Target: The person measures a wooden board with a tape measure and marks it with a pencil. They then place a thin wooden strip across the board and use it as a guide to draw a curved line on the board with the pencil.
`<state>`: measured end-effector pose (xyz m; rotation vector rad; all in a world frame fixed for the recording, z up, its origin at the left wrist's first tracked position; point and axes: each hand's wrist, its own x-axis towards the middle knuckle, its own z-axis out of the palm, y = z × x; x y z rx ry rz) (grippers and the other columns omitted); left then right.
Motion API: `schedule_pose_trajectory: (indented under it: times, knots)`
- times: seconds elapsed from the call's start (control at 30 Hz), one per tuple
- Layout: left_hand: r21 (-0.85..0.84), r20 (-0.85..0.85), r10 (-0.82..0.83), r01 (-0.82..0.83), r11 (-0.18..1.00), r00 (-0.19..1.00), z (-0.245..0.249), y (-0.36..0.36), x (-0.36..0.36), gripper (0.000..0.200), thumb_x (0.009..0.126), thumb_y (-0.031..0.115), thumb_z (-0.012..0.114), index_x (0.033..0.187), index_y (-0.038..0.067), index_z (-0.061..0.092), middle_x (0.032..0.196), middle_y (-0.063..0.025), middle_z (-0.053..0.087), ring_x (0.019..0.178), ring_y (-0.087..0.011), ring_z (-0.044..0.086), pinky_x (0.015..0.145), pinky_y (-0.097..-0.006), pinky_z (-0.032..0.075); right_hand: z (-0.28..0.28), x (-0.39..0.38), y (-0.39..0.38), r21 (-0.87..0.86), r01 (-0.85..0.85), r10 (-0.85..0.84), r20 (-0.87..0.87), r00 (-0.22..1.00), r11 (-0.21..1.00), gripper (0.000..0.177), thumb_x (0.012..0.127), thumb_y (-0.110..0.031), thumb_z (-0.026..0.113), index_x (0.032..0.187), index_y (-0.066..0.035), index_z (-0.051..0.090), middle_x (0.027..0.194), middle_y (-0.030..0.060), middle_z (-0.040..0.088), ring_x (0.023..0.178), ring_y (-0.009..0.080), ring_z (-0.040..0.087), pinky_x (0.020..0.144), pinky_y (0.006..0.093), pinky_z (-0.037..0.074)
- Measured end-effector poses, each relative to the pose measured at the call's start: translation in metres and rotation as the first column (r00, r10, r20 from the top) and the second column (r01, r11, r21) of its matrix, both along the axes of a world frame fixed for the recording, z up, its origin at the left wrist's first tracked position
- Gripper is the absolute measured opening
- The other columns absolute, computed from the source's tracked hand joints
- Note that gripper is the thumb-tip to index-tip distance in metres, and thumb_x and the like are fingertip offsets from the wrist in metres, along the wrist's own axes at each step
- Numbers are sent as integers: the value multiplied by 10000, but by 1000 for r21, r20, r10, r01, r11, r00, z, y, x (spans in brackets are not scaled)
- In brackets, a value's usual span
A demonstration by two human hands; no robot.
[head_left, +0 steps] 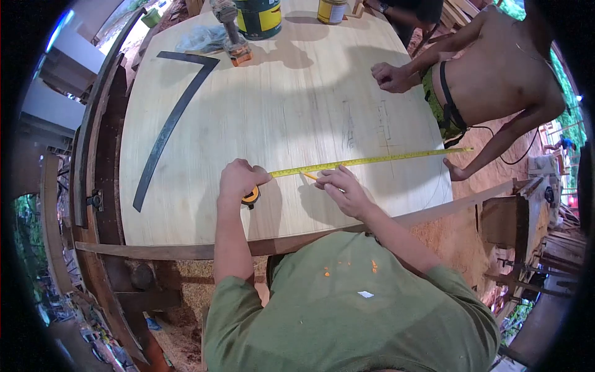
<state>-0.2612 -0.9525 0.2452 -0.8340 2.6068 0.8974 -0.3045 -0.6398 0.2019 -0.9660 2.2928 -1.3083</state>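
A yellow tape measure point(372, 160) is drawn out across a pale wooden panel point(297, 118), its far end reaching past the right edge. My left hand point(240, 178) is closed around the tape's black and yellow case point(251, 197), which shows partly below the fingers. In my right hand point(344, 191) is a yellow pencil point(308, 176), pinched with its tip at the tape's lower edge. Pencil lines are drawn on the panel to the right and beyond the tape.
A dark framing square point(173, 123) lies at the left. Near the back stand a cordless drill point(232, 34), a large can point(259, 17) and a small yellow tin point(331, 11). A co-worker point(496, 93) stands at the right edge, one hand point(455, 170) near the tape's end.
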Motion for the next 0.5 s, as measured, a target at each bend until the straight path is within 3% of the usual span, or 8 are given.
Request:
schedule_pose_trajectory:
  times: [0.07,0.5]
  knots:
    - [-4,-17,2,-2,1000,1000,-1,0,1,539,622,423,820,859,-53,730,816,-202,734,780,-309,731,753,-386,583,0,0,0,-3,4,-4,-32,999,1000,243,1004,-188,541,1143,-97,718,1167,72,705,1272,294,580,1199,555,242]
    - [-8,14,-17,17,1000,1000,1,1,-1,505,640,403,799,839,-54,715,786,-194,725,736,-306,722,729,-379,583,3,2,-1,-9,18,-18,-29,999,1000,228,1006,-182,548,1154,-98,701,1130,28,727,1264,283,579,1201,554,233]
